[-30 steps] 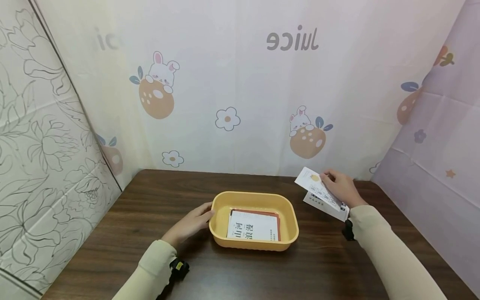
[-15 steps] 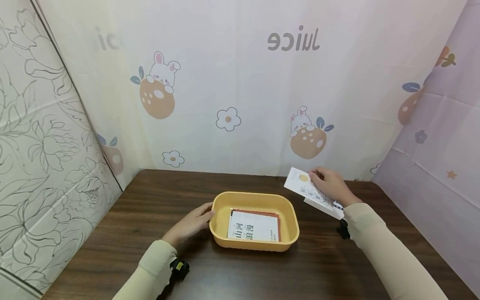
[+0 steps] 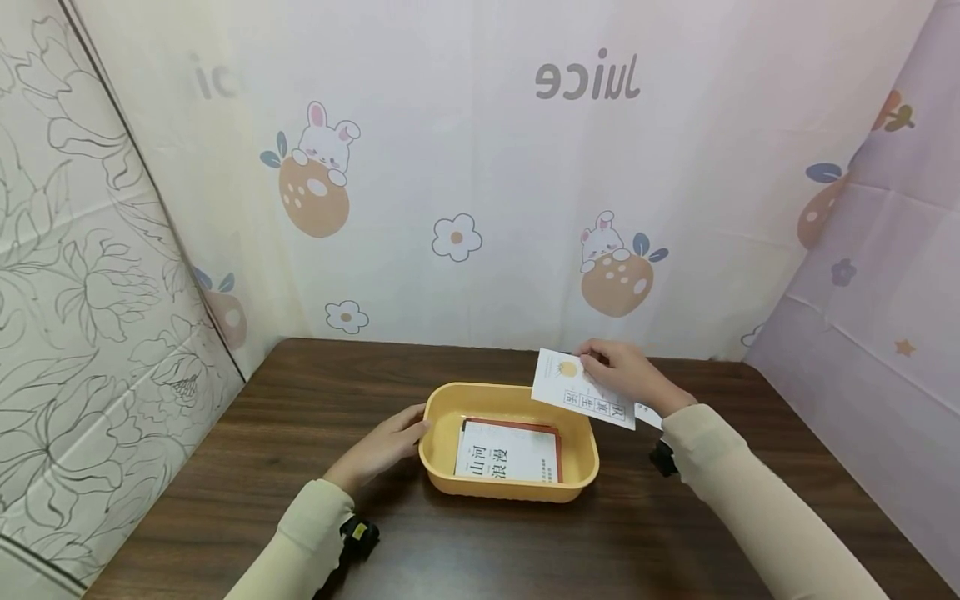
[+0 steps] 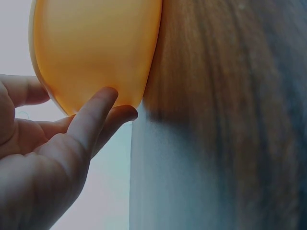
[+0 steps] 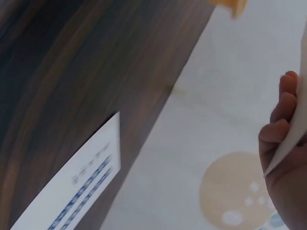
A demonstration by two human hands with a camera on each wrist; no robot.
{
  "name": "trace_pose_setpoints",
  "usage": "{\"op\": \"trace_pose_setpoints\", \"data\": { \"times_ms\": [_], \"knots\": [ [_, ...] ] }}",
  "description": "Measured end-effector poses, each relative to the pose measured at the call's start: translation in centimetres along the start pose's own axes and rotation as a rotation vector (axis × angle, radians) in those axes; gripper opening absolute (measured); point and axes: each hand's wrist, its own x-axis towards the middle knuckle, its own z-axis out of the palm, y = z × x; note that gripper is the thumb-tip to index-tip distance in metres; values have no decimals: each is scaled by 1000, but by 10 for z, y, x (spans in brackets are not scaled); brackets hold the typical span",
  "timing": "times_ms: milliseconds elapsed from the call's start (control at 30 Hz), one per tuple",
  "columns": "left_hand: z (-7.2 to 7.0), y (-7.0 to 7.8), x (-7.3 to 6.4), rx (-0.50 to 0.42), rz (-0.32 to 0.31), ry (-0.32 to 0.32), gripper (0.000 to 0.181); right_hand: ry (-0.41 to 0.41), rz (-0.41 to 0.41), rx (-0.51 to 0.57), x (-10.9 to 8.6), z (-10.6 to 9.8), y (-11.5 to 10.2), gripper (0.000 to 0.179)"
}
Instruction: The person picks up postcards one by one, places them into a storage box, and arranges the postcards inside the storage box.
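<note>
My left hand (image 3: 386, 446) grips the left end of a yellow plastic basin (image 3: 517, 492), thumb at the rim; in the left wrist view, the fingers (image 4: 98, 112) lie against its outer wall. Inside the basin lies a small stack of cards, topped by a white card (image 3: 517, 454) with large black characters, red edges showing below. My right hand (image 3: 626, 371) pinches a white postcard (image 3: 562, 392) printed with a yellow motif and boxed characters. The postcard is raised above the table, its lower edge overlapping the basin's far right corner. In the right wrist view, my right hand (image 5: 283, 143) shows behind the postcard's edge.
Another white card (image 5: 86, 182) with blue patterned bands lies on the dark wooden table (image 3: 337, 375) at the right, mostly hidden under my right hand in the head view. Curtains with printed rabbits (image 3: 326, 150) and flowers hang behind and beside the table.
My right hand has carried the postcard leftward from the right side of the table to the basin's rim, away from the card lying there. The left hand and basin have stayed put.
</note>
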Motion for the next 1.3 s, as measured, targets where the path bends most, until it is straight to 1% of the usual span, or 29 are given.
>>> {"op": "trace_pose_setpoints", "data": {
  "times_ms": [200, 467, 533, 667, 867, 1000, 1133, 1300],
  "knots": [
    [0, 0, 0, 0, 5, 2, 48, -71, -36, 6, 3, 6, -23, 21],
    [0, -1, -1, 3, 2, 3, 49, -189, -47, 84, 5, 12, -49, 29],
    [0, 0, -1, 5, 0, 6, 49, -207, -50, 97, 6, 13, -55, 29],
    [-1, 0, 1, 9, 1, 9, 50, -230, -94, 85, 8, 15, -66, 30],
    [0, -1, 0, 6, -6, 9, 50, -281, -112, 90, 13, 23, -74, 30],
    [0, 0, 0, 1, -10, 7, 50, -322, -110, 70, 15, 29, -76, 30],
    [0, -1, 0, 8, -11, 8, 50, -378, -108, 72, 16, 34, -82, 29],
    [-1, -2, 0, 8, 7, -2, 50, -414, -156, 50, 18, 36, -87, 27]
  ]
}}
